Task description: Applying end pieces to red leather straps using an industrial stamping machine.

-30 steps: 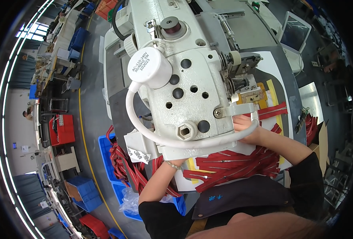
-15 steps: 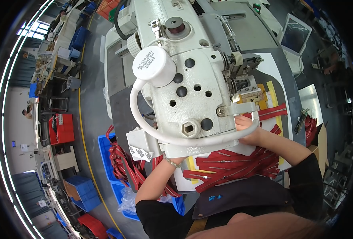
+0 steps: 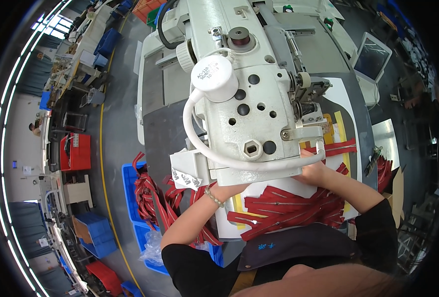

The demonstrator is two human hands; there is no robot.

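A white industrial sewing machine [image 3: 259, 119] fills the middle of the view and covers much of both hands. My left hand [image 3: 232, 189], with a beaded bracelet at the wrist, reaches under the machine head from the left; its fingers are hidden. On the right, my right hand [image 3: 314, 171] is beside the machine head, partly behind a white curved tube [image 3: 259, 164], its fingertips mostly out of sight. Just beyond it a red zipper strip [image 3: 339, 147] lies across yellow tape. Several red zippers [image 3: 293, 210] with metal teeth lie in an overlapping pile between my forearms.
Blue bins [image 3: 132, 198] at the left stand by a hanging bundle of red zippers [image 3: 152, 198] and clear plastic [image 3: 152, 247]. More red zippers [image 3: 385, 173] lie at the far right near a cardboard box [image 3: 396, 193]. A screen [image 3: 372, 57] stands at the back right.
The machine appears farther right in the picture, while the zipper pile stays nearly in place. My left forearm has shifted slightly, and more of the back of that hand shows.
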